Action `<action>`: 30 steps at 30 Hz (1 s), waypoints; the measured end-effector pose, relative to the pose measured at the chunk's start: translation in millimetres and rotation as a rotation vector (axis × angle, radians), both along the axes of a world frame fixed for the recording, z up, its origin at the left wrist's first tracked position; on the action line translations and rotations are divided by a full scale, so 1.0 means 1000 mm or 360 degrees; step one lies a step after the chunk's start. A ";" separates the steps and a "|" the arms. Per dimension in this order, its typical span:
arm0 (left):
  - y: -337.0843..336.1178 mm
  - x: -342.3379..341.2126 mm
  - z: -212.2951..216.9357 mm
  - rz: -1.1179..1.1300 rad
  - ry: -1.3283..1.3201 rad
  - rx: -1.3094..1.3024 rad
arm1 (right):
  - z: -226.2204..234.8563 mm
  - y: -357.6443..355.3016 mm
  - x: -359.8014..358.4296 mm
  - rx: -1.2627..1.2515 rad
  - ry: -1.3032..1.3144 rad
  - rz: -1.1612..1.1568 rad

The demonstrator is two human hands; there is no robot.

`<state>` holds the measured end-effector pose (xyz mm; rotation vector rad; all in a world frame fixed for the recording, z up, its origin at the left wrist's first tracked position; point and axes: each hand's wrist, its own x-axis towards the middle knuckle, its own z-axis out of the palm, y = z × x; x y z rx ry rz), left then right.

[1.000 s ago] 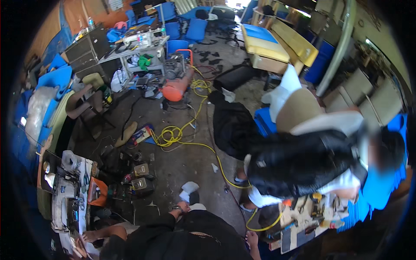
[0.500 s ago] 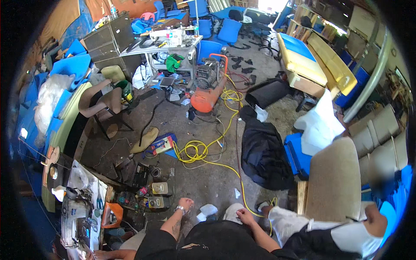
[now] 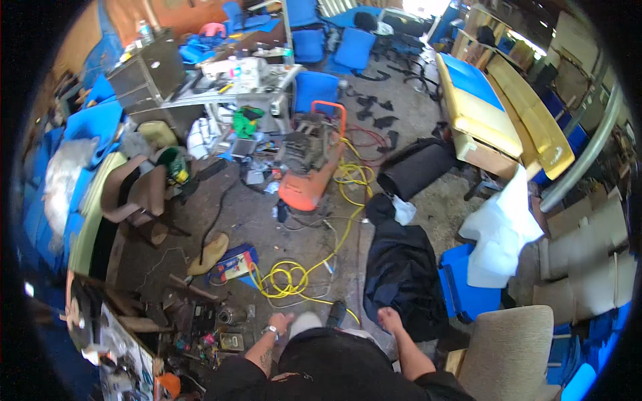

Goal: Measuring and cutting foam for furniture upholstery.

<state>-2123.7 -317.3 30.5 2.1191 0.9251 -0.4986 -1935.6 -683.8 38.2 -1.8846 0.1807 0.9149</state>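
Note:
My left hand [image 3: 280,323], with a watch on the wrist, hangs low in front of me, its fingers loosely apart and holding nothing I can see. To the right, my right hand [image 3: 388,320] has its fingers curled in, with nothing showing from them. It appears over the near left edge of a heap of black fabric [image 3: 404,274], apparently not gripping it. Between my hands, a dark shoe [image 3: 337,313] is on the floor beside a coiled yellow hose [image 3: 286,279]. Neither hand visibly touches an object.
An orange air compressor [image 3: 307,190] stands ahead, with hoses trailing across the floor. A black roll [image 3: 416,167] lies beyond the fabric. At right are a blue seat piece [image 3: 461,284] and a beige cushion [image 3: 508,351]. A cluttered workbench [image 3: 127,347] is at near left.
The compressor, hose and black fabric sit lower and nearer in view. Another person's legs and hand at the right have left the picture. My right hand has moved slightly up and right.

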 end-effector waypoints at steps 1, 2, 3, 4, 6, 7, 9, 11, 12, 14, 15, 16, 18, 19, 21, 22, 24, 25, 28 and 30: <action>0.007 0.032 0.004 0.0066 -0.0031 -0.0014 | 0.013 0.001 0.029 0.0140 -0.0094 -0.0078; 0.012 0.062 0.007 0.0280 -0.0160 -0.0047 | 0.025 0.006 0.060 0.0143 -0.0153 -0.0148; 0.012 0.089 0.008 0.0500 -0.0237 -0.0118 | 0.037 0.012 0.090 0.0184 -0.0166 -0.0236; 0.019 0.118 0.007 0.0374 -0.0297 -0.0092 | 0.048 0.018 0.118 0.0155 -0.0182 -0.0292; 0.029 0.168 -0.004 0.0157 -0.0213 -0.0038 | 0.063 0.033 0.165 0.0138 -0.0229 -0.0341; 0.034 0.192 -0.013 0.0106 -0.0229 -0.0033 | 0.067 0.040 0.184 0.0161 -0.0233 -0.0394; 0.043 0.236 -0.039 -0.0253 -0.0076 0.0186 | 0.061 0.057 0.230 0.0260 -0.0157 -0.0307; 0.058 0.279 -0.070 -0.0200 0.0007 0.0188 | 0.041 0.073 0.283 0.0243 -0.0101 -0.0240; 0.067 0.304 -0.085 -0.0237 0.0153 0.0134 | 0.030 0.075 0.310 0.0237 -0.0118 -0.0183; 0.090 0.355 -0.106 -0.0327 0.0055 0.0149 | 0.009 0.073 0.368 0.0215 -0.0067 -0.0292; 0.101 0.381 -0.110 -0.0581 0.0044 0.0297 | 0.006 0.063 0.390 0.0187 -0.0151 -0.0221; 0.121 0.432 -0.113 -0.0828 -0.0019 0.0475 | 0.003 0.065 0.428 0.0110 -0.0243 -0.0135; 0.141 0.506 -0.109 -0.0855 0.0076 0.0474 | 0.011 0.049 0.459 -0.0280 0.0201 -0.0564; 0.156 0.551 -0.100 -0.0657 -0.0067 0.0379 | 0.019 0.043 0.480 -0.0248 0.0172 -0.0589; 0.193 0.646 -0.074 -0.0363 -0.0276 0.0379 | 0.025 0.046 0.511 -0.0382 0.0203 -0.0701; 0.202 0.689 -0.060 -0.0264 -0.0334 0.0438 | 0.024 0.048 0.522 -0.0263 0.0119 -0.0805; 0.218 0.770 -0.033 -0.0131 -0.0544 0.0402 | 0.008 0.053 0.545 -0.0403 0.0146 -0.0732; 0.222 0.805 -0.021 -0.0145 -0.0590 0.0413 | -0.007 0.054 0.558 -0.0492 0.0143 -0.0539; 0.224 0.871 -0.001 0.0260 -0.0586 0.0039 | -0.068 0.055 0.592 -0.0525 -0.0039 -0.0092; 0.220 0.901 -0.004 0.0175 -0.0627 0.0234 | -0.111 0.064 0.636 -0.0169 -0.0136 -0.0169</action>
